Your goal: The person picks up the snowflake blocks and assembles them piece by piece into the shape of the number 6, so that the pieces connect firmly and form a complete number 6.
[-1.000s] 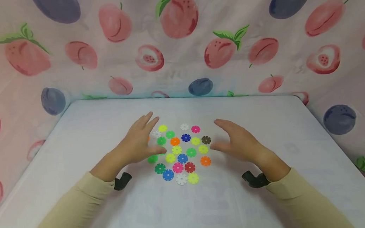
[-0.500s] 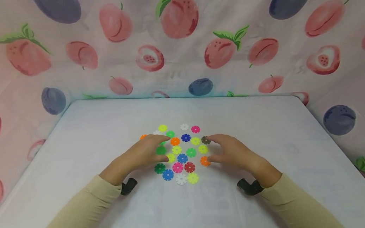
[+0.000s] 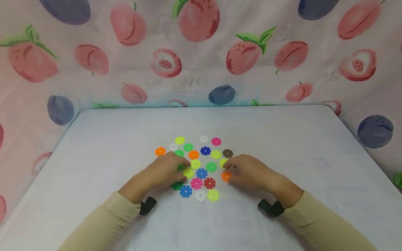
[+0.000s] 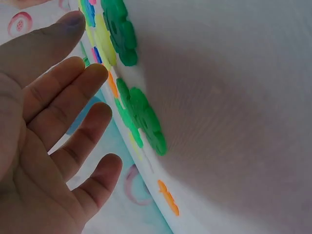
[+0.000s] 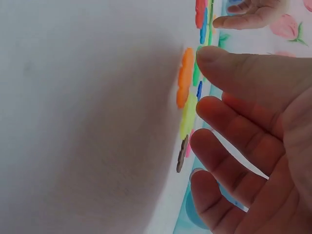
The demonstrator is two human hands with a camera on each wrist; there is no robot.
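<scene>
Many notched plastic discs in several colours lie flat in a loose patch mid-table. My left hand (image 3: 165, 170) hovers low over the left side of the patch, partly hiding green discs. In the left wrist view its loosely bent fingers are above a green disc (image 4: 147, 119) and hold nothing. At the right side, my right hand (image 3: 251, 171) has its thumb and forefinger over an orange disc (image 3: 226, 176) and a yellow one. The right wrist view shows that orange disc (image 5: 185, 78) and a brown disc (image 5: 182, 154) beside the bent, empty fingers.
The white table (image 3: 208, 230) backs onto a fruit-printed cloth (image 3: 256, 12). Dark curved pieces (image 3: 271, 207) stick out under both wrists. Blue, pink, red and white discs (image 3: 200, 196) lie between and in front of the hands.
Both hands have come down towards the discs, the left shifting inward and nearer the person. Their fingers, spread wide earlier, are more bent now. The discs look unmoved.
</scene>
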